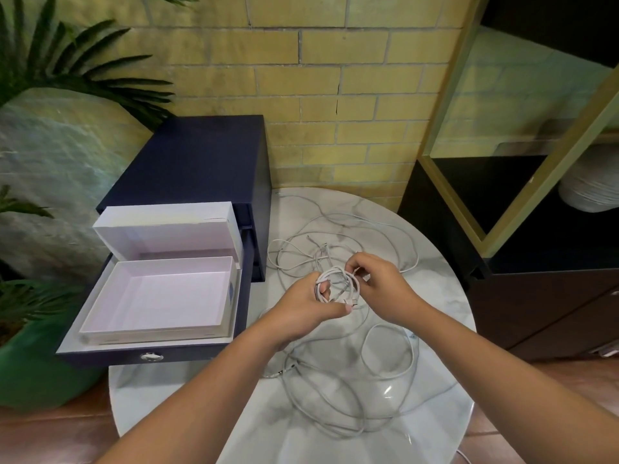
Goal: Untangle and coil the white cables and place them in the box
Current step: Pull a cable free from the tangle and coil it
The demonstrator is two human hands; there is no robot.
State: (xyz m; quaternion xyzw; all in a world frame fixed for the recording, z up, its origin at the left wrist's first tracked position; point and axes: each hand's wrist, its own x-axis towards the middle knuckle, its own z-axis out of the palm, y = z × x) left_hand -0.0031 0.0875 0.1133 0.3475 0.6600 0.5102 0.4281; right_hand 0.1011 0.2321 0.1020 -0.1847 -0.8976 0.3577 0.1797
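Head view: coiling step in hand, 1 cable.
- Left hand point(310, 308) holds small coil point(336, 283) above marble table point(435, 413); fingers curled through loops, thumb clamped on bundle.
- Right hand point(380, 283) just beside; fingertips pinch strand at coil's upper right edge.
- Loose cables point(351, 396) lie tangled on table.
- White box point(160, 296) open in drawer point(100, 354), left.
- Next, likely: tuck end, carry coil left into box.

Your left hand point(301, 306) and right hand point(382, 286) meet over the middle of the table point(435, 413), with the coil of cable point(335, 283) between them. Loose cables point(351, 396) lie on the tabletop before and behind them. Left of the table, the box point(150, 296) sits in the open drawer point(134, 356), its lid point(167, 229) propped behind it.
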